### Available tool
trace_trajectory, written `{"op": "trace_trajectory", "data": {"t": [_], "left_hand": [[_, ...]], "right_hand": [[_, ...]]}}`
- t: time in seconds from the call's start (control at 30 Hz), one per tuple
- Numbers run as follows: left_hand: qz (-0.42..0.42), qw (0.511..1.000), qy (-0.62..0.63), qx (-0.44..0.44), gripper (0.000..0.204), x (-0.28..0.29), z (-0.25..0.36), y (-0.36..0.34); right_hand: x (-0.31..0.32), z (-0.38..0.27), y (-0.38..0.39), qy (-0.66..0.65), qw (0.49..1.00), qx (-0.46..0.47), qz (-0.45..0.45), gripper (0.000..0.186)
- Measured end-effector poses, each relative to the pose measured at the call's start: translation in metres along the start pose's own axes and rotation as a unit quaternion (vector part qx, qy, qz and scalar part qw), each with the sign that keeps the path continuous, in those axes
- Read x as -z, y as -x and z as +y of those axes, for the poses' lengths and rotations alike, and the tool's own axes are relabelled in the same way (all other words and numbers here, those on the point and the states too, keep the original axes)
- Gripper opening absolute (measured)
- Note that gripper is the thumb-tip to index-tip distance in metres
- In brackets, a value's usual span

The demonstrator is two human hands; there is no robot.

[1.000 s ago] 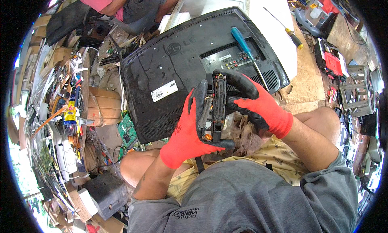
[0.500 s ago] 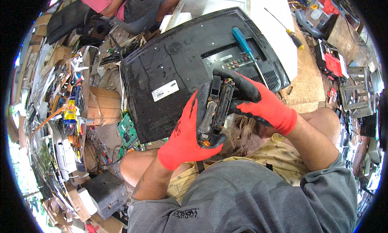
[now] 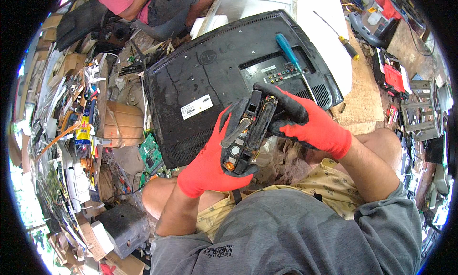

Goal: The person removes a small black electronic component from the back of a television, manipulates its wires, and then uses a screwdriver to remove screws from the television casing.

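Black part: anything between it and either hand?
Nothing visible. The left hand grips the black part from below and the right hand clamps its upper side, glove on part, above the TV back.

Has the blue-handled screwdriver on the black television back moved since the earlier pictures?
No. The blue-handled screwdriver lies in the same place on the television back, beside its connector panel.

screwdriver (image 3: 289,54) on monitor back (image 3: 210,84) | circuit board (image 3: 151,154) left of knee | second screwdriver (image 3: 339,30) right

head-worn fisheye, looking down, close
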State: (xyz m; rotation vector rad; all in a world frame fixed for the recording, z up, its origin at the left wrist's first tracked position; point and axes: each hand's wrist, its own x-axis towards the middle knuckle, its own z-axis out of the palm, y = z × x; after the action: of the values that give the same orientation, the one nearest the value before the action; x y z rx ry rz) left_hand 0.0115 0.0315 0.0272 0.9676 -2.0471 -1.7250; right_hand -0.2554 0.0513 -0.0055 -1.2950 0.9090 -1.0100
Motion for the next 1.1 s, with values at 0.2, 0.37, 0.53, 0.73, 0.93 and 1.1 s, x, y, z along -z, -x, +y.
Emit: {"op": "trace_trajectory", "data": {"t": [0.2,0.37,0.53,0.73,0.93,1.1], "left_hand": [[-0.044,0.988,-0.129,-0.067,0.099,0.009,-0.002,-0.004],[-0.022,0.998,-0.045,-0.033,0.101,0.004,0.004,-0.002],[-0.038,0.997,-0.049,-0.052,0.106,0.009,0.0,0.001],[-0.045,0.989,-0.041,-0.136,0.107,0.017,-0.002,0.0],[0.118,0.988,-0.004,-0.104,0.09,0.027,0.005,-0.001],[0.184,0.971,-0.037,-0.149,0.074,0.024,-0.002,-0.003]], "right_hand": [[0.001,-0.009,0.003,0.018,0.998,-0.062,-0.016,0.08],[0.003,-0.005,0.005,0.021,0.997,-0.072,-0.014,0.08],[0.004,-0.009,0.004,0.032,0.996,-0.075,-0.026,0.086],[0.008,-0.005,0.002,-0.007,0.997,-0.053,-0.054,0.078],[0.0,-0.016,-0.005,-0.064,0.997,-0.045,0.01,0.073],[-0.002,-0.01,-0.003,-0.095,0.992,-0.044,0.066,0.079]]}}
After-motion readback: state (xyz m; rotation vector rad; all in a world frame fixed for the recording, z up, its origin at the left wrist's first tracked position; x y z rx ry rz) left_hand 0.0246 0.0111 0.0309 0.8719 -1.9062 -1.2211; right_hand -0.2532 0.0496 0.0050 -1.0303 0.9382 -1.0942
